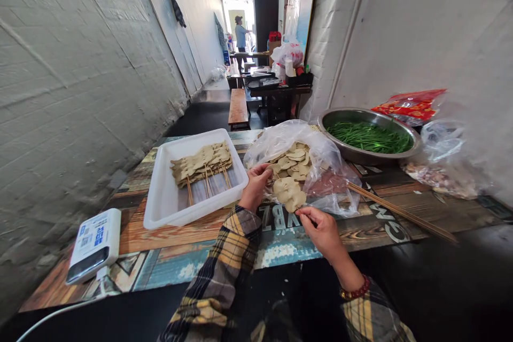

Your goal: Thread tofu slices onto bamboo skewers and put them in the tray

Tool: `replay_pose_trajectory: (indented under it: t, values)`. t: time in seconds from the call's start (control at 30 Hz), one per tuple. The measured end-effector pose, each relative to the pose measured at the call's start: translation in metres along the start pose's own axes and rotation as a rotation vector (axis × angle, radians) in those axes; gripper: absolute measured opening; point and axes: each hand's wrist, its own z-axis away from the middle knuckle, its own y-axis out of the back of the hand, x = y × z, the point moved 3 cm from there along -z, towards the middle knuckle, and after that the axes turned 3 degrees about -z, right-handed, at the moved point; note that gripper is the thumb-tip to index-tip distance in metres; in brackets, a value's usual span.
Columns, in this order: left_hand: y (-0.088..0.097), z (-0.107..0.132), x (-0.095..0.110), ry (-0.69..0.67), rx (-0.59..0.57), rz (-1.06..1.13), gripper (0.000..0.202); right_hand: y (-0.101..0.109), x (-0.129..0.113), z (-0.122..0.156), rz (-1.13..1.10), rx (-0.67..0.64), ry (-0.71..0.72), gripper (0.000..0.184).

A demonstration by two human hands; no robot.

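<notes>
Between my hands is a bamboo skewer threaded with flat beige slices (289, 195). My right hand (324, 228) pinches its lower end, just below the slices. The fingers of my left hand (257, 186) are closed at the other end, near the tip; the exact contact is partly hidden. Right behind them, an open clear plastic bag (276, 139) holds a heap of loose beige slices (297, 160). Left of my hands, a white plastic tray (160, 206) contains a stack of filled skewers (202, 163), their sticks pointing towards me.
Bare bamboo sticks (404, 212) lie across the right side of the table (168, 262). Behind them stand a metal basin (414, 152) of green chives (368, 137) and plastic bags (444, 155). A white device (96, 243) with a cable is front left. Far back, a person (240, 35) stands.
</notes>
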Motion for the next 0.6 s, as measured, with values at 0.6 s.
replay_pose_trajectory:
  t: [0.6]
  values:
    - [-0.0005,0.0016,0.0030,-0.021,-0.012,-0.028,0.022,-0.0025,0.0055,0.0001,0.092,0.006,0.053,0.021]
